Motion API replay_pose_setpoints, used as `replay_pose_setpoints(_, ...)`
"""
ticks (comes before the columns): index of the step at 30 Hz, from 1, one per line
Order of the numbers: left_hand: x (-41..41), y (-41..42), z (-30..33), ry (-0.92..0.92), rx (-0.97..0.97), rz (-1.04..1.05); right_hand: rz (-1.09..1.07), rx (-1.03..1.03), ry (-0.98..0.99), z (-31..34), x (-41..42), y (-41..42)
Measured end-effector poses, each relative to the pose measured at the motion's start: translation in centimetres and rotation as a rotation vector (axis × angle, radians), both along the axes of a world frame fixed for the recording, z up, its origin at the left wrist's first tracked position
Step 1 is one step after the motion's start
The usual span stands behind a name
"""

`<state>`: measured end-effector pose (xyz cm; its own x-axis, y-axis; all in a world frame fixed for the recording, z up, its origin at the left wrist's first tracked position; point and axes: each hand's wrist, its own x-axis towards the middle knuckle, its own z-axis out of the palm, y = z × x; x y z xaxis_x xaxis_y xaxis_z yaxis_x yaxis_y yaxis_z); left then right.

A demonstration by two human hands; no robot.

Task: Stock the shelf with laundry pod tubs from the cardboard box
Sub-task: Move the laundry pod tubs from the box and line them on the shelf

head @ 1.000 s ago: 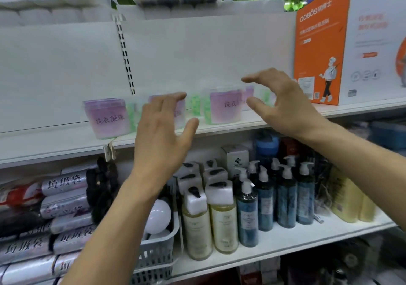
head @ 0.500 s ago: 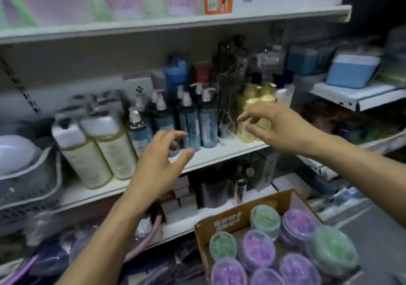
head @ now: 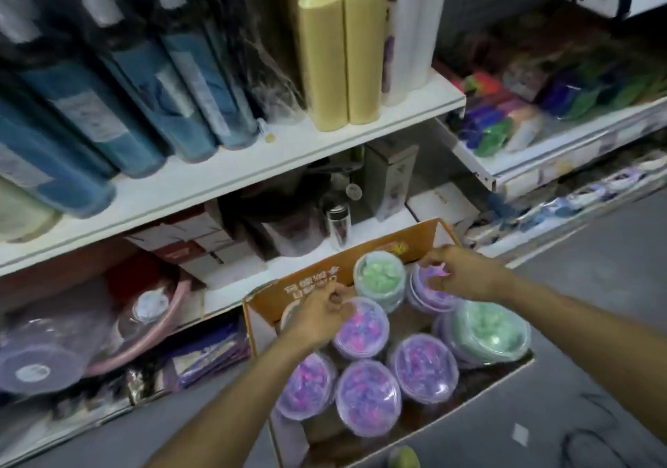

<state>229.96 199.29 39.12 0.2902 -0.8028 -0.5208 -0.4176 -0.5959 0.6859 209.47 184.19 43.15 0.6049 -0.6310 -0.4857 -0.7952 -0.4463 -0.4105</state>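
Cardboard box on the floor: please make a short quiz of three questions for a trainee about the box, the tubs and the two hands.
1. True or false: both hands are down at the cardboard box.
2. Multiple choice: the tub under the right hand holds pods of which colour? A) yellow B) purple C) white
3. Fill in: the two tall yellow bottles stand on a white ____ above the box.

Key
1. True. The left hand is at the box's back left corner, beside a purple tub, and the right hand is over the purple tub at the back right.
2. B
3. shelf
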Motion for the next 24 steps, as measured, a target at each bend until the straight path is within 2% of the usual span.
replay_pose_setpoints(4,-0.4,-2.0,-5.7,-0.083,0.131,-0.02,-0.096,-0.027,0.298,-8.2,-2.3,-0.5)
replay_pose_setpoints(8,-0.7,-6.1,-10.1,-0.034,0.127,0.109,-0.151,-0.033,0.513,-10.0,-2.9,1.0)
replay_pose_setpoints(13,-2.1,-10.5,-13.0,0.063,0.247,0.248,-0.103,-0.049,0.518,-10.4,-3.8,0.5)
replay_pose_setpoints(18,-2.2,-11.2,-13.9,0.048,0.296,0.291,-0.135,0.084,0.334,-8.4,-5.6,-1.8)
replay_pose_setpoints(20,-2.3,-11.6,-13.3,0.054,0.273,0.296,-0.078,0.122,0.307,-7.5,-6.7,-3.3)
replay_pose_setpoints(24,-2.7,-11.6,-11.5,0.081,0.148,0.383,-0.007,0.111,0.372,-7.0,-8.4,-4.0)
